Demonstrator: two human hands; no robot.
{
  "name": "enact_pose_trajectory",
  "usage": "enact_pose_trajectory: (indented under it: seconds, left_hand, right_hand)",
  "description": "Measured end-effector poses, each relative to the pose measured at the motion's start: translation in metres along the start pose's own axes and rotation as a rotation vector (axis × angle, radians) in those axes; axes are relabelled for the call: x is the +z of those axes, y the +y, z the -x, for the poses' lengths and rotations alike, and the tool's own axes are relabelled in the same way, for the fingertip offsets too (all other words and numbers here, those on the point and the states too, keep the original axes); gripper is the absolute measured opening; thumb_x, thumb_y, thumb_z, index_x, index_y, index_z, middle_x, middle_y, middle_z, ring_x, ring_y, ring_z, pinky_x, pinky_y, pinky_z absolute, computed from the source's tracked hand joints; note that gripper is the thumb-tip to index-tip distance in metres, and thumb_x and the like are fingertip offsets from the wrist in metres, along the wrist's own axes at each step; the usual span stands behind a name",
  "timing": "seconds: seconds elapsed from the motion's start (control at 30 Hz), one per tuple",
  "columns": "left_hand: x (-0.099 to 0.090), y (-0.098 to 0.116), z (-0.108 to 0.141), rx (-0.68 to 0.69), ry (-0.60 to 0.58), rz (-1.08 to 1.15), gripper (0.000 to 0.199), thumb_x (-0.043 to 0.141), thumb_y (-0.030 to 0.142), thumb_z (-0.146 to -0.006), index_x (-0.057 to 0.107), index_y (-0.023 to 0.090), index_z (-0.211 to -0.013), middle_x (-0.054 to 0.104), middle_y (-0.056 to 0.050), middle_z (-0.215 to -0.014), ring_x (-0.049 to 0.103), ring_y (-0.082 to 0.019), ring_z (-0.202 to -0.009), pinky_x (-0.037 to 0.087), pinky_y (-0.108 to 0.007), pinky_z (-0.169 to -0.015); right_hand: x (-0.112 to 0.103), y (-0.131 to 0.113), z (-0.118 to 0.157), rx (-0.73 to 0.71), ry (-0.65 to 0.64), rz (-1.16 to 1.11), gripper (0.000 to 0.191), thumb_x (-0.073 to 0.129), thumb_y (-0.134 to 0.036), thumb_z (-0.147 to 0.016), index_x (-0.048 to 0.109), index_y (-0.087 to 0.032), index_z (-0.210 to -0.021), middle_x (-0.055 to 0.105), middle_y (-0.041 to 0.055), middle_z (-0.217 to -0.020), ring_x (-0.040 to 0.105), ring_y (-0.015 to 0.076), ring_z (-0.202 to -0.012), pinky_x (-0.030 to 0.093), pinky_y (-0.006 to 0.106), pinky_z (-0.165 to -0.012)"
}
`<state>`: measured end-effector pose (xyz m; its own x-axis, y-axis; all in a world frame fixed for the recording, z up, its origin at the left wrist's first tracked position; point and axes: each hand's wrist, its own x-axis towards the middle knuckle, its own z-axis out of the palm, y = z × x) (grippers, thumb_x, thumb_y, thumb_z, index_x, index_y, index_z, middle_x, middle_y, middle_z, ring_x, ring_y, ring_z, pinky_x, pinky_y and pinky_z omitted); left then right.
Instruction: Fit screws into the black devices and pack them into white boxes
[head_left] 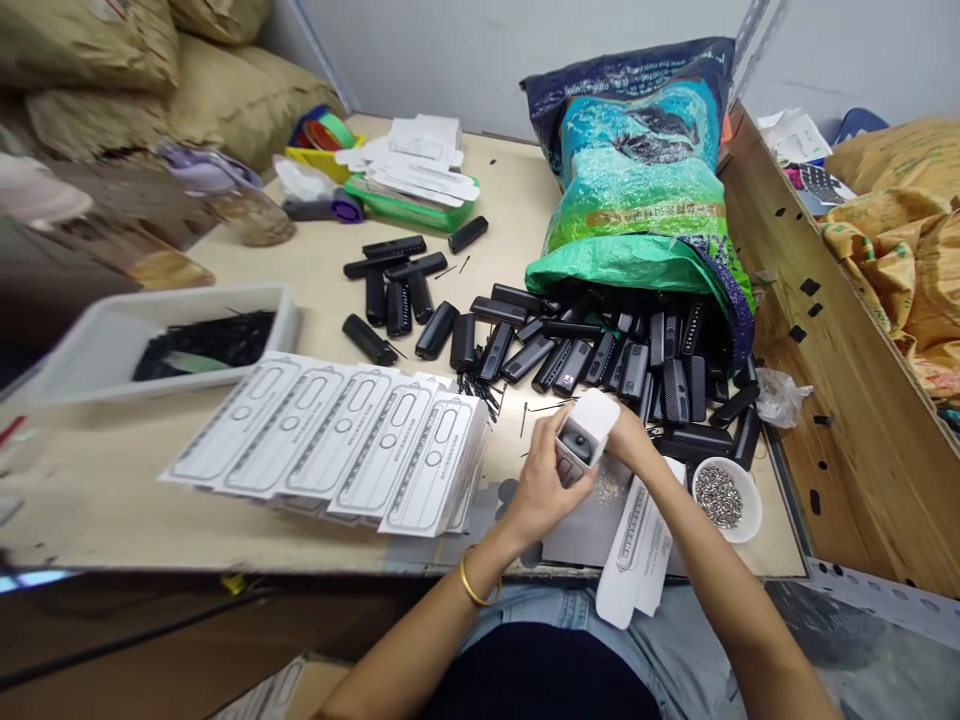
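Observation:
My left hand [546,482] is wrapped round a small white cardboard box [598,418], with its thumb along the near side. The box's end faces me with its flap up, and a black plastic part [577,444] shows inside. My right hand [628,438] is at the far right side of the same box. Its fingers are hidden behind the box, so I cannot see their grip. Below the right forearm lie flat unfolded cartons [637,540], overhanging the table's front edge. Just beyond the box spreads a heap of black plastic housings [574,365].
Stacked printed boxes [330,430] stand left of my hands, near a white bin [277,320] of thin black pieces. A bowl [752,508] of small metal parts sits right. A colourful sack [637,170] opens toward the heap; a wooden wall [847,400] bounds the right.

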<state>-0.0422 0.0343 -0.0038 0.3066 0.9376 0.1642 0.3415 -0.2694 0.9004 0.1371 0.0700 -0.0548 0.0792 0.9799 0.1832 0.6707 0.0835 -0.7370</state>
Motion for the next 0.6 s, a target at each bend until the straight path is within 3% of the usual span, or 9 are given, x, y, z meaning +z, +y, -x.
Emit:
enact_pose_trajectory:
  seconds: [0.1,0.17,0.2,0.33,0.47,0.53,0.6]
  left_hand:
    - [0.021,0.003,0.002,-0.019,-0.046,0.054,0.073,0.065,0.027,-0.077,0.027,0.023,-0.139,0.043,-0.012,-0.136,0.04,-0.027,-0.129,0.035,-0.044,-0.107]
    - [0.032,0.002,0.004,-0.026,-0.056,0.07,0.074,0.065,0.028,-0.078,0.025,0.024,-0.14,0.042,-0.013,-0.138,0.039,-0.027,-0.13,0.034,-0.046,-0.108]
    - [0.036,0.001,0.004,-0.024,-0.062,0.076,0.074,0.065,0.029,-0.079,0.025,0.024,-0.141,0.04,-0.014,-0.14,0.039,-0.027,-0.131,0.033,-0.046,-0.108]
    - [0.041,0.001,0.007,-0.021,-0.058,0.083,0.074,0.064,0.029,-0.08,0.023,0.024,-0.141,0.039,-0.014,-0.141,0.039,-0.028,-0.131,0.033,-0.048,-0.108]
    - [0.038,0.0,0.008,-0.03,-0.046,0.081,0.075,0.065,0.029,-0.079,0.023,0.024,-0.141,0.039,-0.013,-0.141,0.038,-0.028,-0.131,0.032,-0.047,-0.108]
    - [0.038,0.0,0.008,-0.048,-0.052,0.095,0.077,0.065,0.03,-0.078,0.021,0.024,-0.142,0.039,-0.014,-0.141,0.038,-0.028,-0.131,0.033,-0.047,-0.108]
    - [0.038,-0.001,0.009,-0.063,-0.054,0.117,0.079,0.065,0.029,-0.078,0.02,0.024,-0.142,0.038,-0.014,-0.142,0.038,-0.028,-0.131,0.033,-0.047,-0.108]
  right_hand:
    - [-0.04,-0.014,0.011,0.062,0.068,-0.143,0.012,0.054,-0.026,-0.081,0.055,-0.02,-0.092,0.064,0.0005,-0.074,0.061,0.0145,-0.063,0.048,0.027,-0.061]
    - [-0.062,-0.032,0.022,0.151,0.228,-0.49,0.025,0.053,-0.028,-0.084,0.046,-0.024,-0.108,0.064,-0.0008,-0.081,0.062,0.0134,-0.063,0.052,0.03,-0.064]
    - [-0.069,-0.042,0.029,0.153,0.319,-0.592,0.025,0.055,-0.028,-0.084,0.045,-0.025,-0.108,0.064,-0.001,-0.084,0.063,0.0128,-0.064,0.053,0.031,-0.065]
    - [-0.073,-0.077,0.046,0.112,0.438,-0.597,0.013,0.061,-0.027,-0.082,0.052,-0.022,-0.089,0.064,0.0019,-0.086,0.063,0.0132,-0.068,0.053,0.031,-0.066]
    - [-0.067,-0.088,0.05,0.045,0.623,-0.529,0.01,0.062,-0.025,-0.082,0.054,-0.023,-0.089,0.062,0.0017,-0.087,0.063,0.017,-0.081,0.052,0.036,-0.075]
    - [-0.064,-0.089,0.05,0.017,0.569,-0.442,0.007,0.061,-0.024,-0.082,0.058,-0.024,-0.088,0.063,0.0016,-0.086,0.062,0.018,-0.082,0.049,0.037,-0.077]
    - [-0.059,-0.088,0.049,-0.019,0.39,-0.279,0.004,0.061,-0.026,-0.083,0.064,-0.025,-0.084,0.065,0.0023,-0.084,0.058,0.0195,-0.082,0.046,0.04,-0.079]
